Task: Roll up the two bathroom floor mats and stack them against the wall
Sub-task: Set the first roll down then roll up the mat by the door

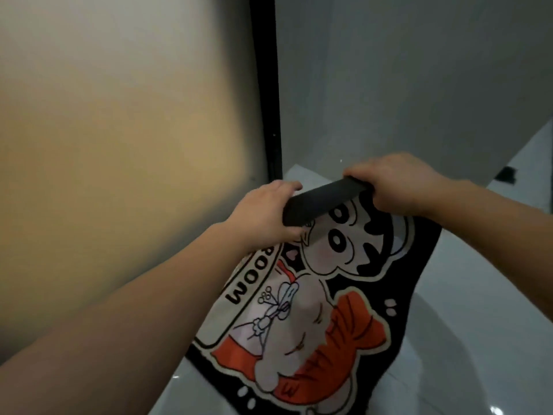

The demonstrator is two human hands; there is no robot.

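Black mat (pixel 314 310) edge in both hands

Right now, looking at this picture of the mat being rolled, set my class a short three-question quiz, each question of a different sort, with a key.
1. True or false: both hands grip the rolled end of the mat.
2. Which part is already rolled? A) the far end, by the cartoon face B) the near end, by the orange print C) none of it
3. Fill in: the mat lies on the pale glossy ____.

Key
1. True: the left hand and right hand each hold one end of the dark roll.
2. A.
3. Floor.
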